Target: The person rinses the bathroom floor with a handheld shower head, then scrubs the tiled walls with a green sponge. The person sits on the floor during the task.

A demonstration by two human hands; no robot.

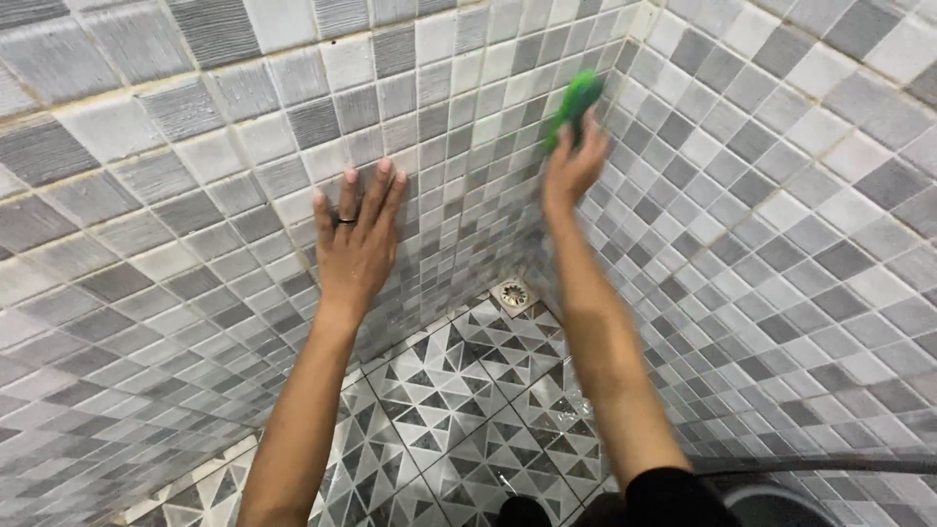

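Note:
My left hand (356,234) lies flat against the grey-and-white tiled wall (195,224), fingers together and pointing up, a dark ring on one finger. It holds nothing. My right hand (574,166) is raised near the corner where the two walls meet and grips a green scrub brush (573,105) pressed to the tiles. The brush and that hand are blurred by motion.
A second tiled wall (781,215) stands on the right. Below is a wet floor of triangle-patterned tiles (459,400) with a round metal drain (513,294) in the corner. A dark bucket rim (771,503) and a dark hose (830,465) sit at the bottom right.

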